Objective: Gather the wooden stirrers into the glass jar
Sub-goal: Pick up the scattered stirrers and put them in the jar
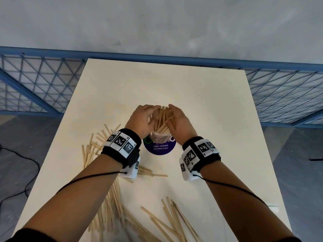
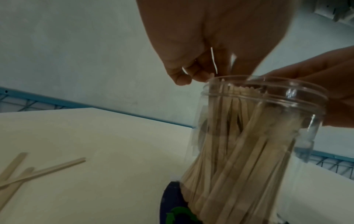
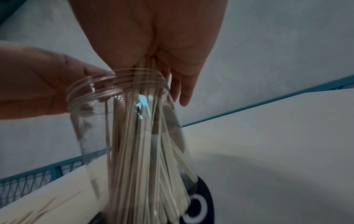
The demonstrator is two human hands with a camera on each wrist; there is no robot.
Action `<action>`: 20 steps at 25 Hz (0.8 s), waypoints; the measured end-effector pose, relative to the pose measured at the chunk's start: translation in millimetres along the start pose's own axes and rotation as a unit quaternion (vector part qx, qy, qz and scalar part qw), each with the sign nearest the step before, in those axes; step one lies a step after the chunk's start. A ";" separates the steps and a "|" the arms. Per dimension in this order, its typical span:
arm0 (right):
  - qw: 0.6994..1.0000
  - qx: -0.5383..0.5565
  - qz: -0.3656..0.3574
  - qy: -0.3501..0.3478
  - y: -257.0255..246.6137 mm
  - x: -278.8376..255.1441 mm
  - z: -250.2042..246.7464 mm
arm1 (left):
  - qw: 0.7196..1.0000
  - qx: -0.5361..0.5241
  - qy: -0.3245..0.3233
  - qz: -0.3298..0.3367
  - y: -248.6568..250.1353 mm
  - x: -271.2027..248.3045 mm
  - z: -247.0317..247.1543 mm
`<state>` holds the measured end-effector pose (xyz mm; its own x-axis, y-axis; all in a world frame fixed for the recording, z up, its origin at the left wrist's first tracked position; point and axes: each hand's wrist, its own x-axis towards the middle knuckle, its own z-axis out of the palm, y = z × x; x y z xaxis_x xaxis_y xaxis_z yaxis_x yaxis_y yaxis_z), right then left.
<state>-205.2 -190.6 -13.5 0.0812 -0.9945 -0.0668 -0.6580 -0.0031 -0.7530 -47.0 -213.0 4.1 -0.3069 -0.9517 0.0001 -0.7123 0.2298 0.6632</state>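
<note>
A clear glass jar (image 1: 160, 135) stands mid-table on a purple round sticker (image 1: 159, 148), packed with upright wooden stirrers (image 1: 162, 117). Both hands hover over its mouth. My left hand (image 1: 143, 119) curls its fingers (image 2: 184, 75) over the left of the jar (image 2: 258, 121) rim. My right hand (image 1: 180, 121) lies on the right side, its palm (image 3: 149, 37) on the tops of the stirrers (image 3: 138, 144) and its straight fingers (image 3: 184, 94) hanging outside the glass. Loose stirrers (image 1: 94, 147) lie on the table to the left, and more lie near the front edge (image 1: 174, 222).
The cream table (image 1: 201, 102) has a blue wire-mesh frame (image 1: 35, 84) behind and beside it. More scattered stirrers (image 1: 111, 206) lie under my left forearm. Black cables (image 1: 17, 172) trail on the grey floor to the left.
</note>
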 end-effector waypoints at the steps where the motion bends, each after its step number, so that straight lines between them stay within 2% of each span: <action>1: 1.000 -0.005 -0.003 0.004 -1.4 4.7 -2.0 | 1.000 -0.010 0.022 0.000 -0.9 1.5 0.4; 3: 1.000 0.001 0.002 0.005 -4.9 12.2 -6.9 | 0.999 -0.011 0.042 -0.004 -0.2 5.2 0.3; 6: 1.000 -0.001 0.021 0.000 -10.1 13.9 -12.3 | 0.999 -0.017 0.039 0.016 -4.7 1.9 -1.4; 8: 0.997 -0.032 -0.003 0.066 -14.3 3.1 -13.2 | 0.996 -0.025 0.082 -0.019 -20.3 -9.1 -5.3; 10: 0.978 -0.057 -0.083 0.182 -22.3 -18.2 -6.1 | 0.984 0.011 0.107 -0.144 -46.0 -29.7 -11.8; 11: 0.968 -0.068 -0.119 0.210 -27.2 -29.8 -0.1 | 0.968 0.045 0.096 -0.227 -59.8 -41.8 -15.2; 12: 0.968 -0.072 -0.140 0.197 -31.8 -42.6 10.9 | 0.945 0.085 0.077 -0.306 -73.3 -57.3 -19.1; 13: 0.979 -0.068 -0.139 0.129 -35.3 -53.9 22.9 | 0.920 0.115 0.059 -0.371 -83.3 -73.6 -23.1; 14: 0.991 -0.066 -0.113 0.031 -38.3 -63.5 35.6 | 0.897 0.129 0.046 -0.420 -92.3 -89.0 -26.3; 15: 0.991 -0.084 -0.077 -0.076 -38.9 -71.1 49.2 | 0.877 0.129 0.035 -0.461 -97.4 -103.0 -28.4; 16: 0.978 -0.123 -0.052 -0.163 -37.2 -75.5 63.5 | 0.860 0.119 0.024 -0.496 -100.8 -115.6 -29.0; 18: 0.943 -0.207 -0.034 -0.260 -34.4 -80.1 89.1 | 0.838 0.107 0.001 -0.534 -104.2 -135.9 -24.9; 20: 0.922 -0.262 -0.038 -0.283 -34.2 -78.8 107.8 | 0.842 0.115 -0.015 -0.526 -101.9 -146.2 -15.1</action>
<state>-108.4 -100.8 -53.1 0.4220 -0.7761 -0.4686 -0.8935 -0.2684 -0.3601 80.0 -100.3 -52.2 0.5576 -0.6477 -0.5192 -0.7018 -0.7019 0.1219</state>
